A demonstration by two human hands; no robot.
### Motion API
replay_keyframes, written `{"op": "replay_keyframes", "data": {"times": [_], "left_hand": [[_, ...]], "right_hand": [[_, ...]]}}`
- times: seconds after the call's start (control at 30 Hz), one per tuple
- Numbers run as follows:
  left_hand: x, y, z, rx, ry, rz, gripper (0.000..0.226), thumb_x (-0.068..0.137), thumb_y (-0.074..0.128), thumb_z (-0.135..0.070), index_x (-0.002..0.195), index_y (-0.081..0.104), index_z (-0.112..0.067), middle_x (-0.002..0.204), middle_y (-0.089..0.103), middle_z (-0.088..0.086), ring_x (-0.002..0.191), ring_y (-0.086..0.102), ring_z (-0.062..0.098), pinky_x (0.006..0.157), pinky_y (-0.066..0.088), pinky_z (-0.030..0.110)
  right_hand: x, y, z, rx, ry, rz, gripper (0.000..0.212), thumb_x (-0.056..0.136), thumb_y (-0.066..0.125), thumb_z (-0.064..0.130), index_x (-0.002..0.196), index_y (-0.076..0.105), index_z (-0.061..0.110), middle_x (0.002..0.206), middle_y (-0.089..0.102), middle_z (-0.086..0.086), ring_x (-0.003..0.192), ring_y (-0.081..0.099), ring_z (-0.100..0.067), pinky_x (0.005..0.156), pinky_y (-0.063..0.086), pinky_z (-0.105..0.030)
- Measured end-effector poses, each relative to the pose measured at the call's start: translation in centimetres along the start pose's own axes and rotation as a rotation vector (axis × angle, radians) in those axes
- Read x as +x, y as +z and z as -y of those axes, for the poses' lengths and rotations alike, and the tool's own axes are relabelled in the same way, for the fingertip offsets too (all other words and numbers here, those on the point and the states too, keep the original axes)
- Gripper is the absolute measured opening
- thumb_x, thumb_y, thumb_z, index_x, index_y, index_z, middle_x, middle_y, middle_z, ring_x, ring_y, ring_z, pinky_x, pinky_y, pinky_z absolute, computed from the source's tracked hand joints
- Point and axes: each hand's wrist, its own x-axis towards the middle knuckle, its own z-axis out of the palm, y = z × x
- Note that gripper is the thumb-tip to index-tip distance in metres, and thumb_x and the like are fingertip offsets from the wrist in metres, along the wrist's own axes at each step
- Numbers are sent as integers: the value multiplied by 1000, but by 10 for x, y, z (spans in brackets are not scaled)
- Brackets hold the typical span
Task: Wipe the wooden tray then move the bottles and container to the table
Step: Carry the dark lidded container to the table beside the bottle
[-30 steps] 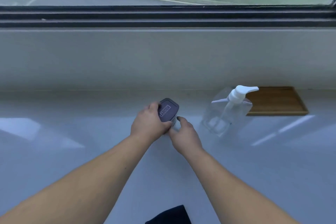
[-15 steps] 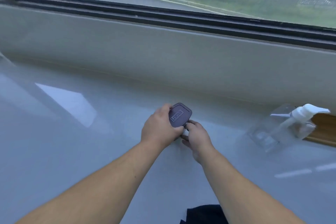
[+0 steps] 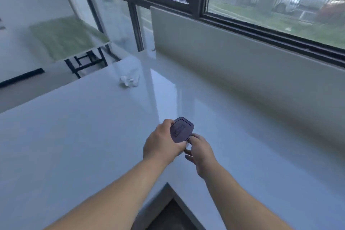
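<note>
A small clear container with a dark purple lid is held above the white counter in the middle of the head view. My left hand wraps around its left side, thumb at the lid's rim. On its lower right side rests my right hand, fingers against the body under the lid. The container's clear body is mostly hidden by both hands. The wooden tray and the pump bottle are out of view.
A white L-shaped counter runs left and right along a low wall under the windows. A crumpled white wipe lies on the counter far left. A dark folding table frame stands beyond the counter's left end.
The view has swung left: the pump bottle and wooden tray have left the frame. Both hands have carried the container leftward along the counter, keeping the same grip.
</note>
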Motion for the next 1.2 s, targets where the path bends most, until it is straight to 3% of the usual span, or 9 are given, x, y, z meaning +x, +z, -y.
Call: {"op": "replay_keyframes", "data": {"times": [0.17,0.3,0.63,0.73,0.8,0.93,1.03,1.2], "left_hand": [[-23,-90,106,-4,-182,-160,60,65,74,-50,119,51,-42,105,60,-16,89,63,15,68,51,30],[-55,-147,186,9,-318,-296,61,68,77,-51,121,50,-39,107,61,-15,90,62,16,68,47,30],[-155,-229,336,-20,-644,-540,67,73,79,-51,131,48,-37,120,62,-10,97,63,18,75,51,32],[-177,-244,367,-20,-708,-573,69,74,79,-50,135,48,-35,121,63,-6,102,64,22,79,55,36],[-186,-253,385,-18,-740,-594,69,75,79,-49,135,49,-34,121,63,-6,102,64,22,79,56,36],[-197,-264,410,-27,-778,-614,67,74,79,-47,133,50,-34,119,64,-7,100,65,22,73,52,34],[-200,-267,422,-34,-788,-614,67,75,79,-46,134,50,-33,118,65,-7,100,65,22,71,51,33],[-201,-266,435,-36,-788,-595,68,76,80,-46,135,51,-31,121,65,-5,104,65,23,73,52,34]], "right_hand": [[-10,137,-17,-140,12,216,22,93,56,20,111,68,15,88,72,5,82,66,-22,99,56,-48],[-29,237,-42,-223,29,380,24,91,56,18,112,67,12,71,70,15,81,65,-21,98,55,-45],[-95,416,-120,-470,87,685,23,92,56,19,107,73,17,90,74,6,85,67,-21,98,54,-43],[-109,452,-140,-509,103,711,12,91,59,20,91,71,23,84,73,8,81,66,-21,92,55,-38],[-116,474,-152,-537,108,726,16,92,59,22,86,71,32,79,75,13,82,69,-19,94,55,-40],[-123,503,-167,-571,112,771,23,91,56,22,106,73,26,104,76,7,93,72,-23,90,55,-38],[-125,516,-174,-585,117,765,27,91,54,21,109,72,29,112,75,6,106,73,-27,88,54,-37],[-120,526,-184,-590,132,732,37,87,53,19,120,69,25,114,74,5,97,73,-24,93,55,-39]]}}
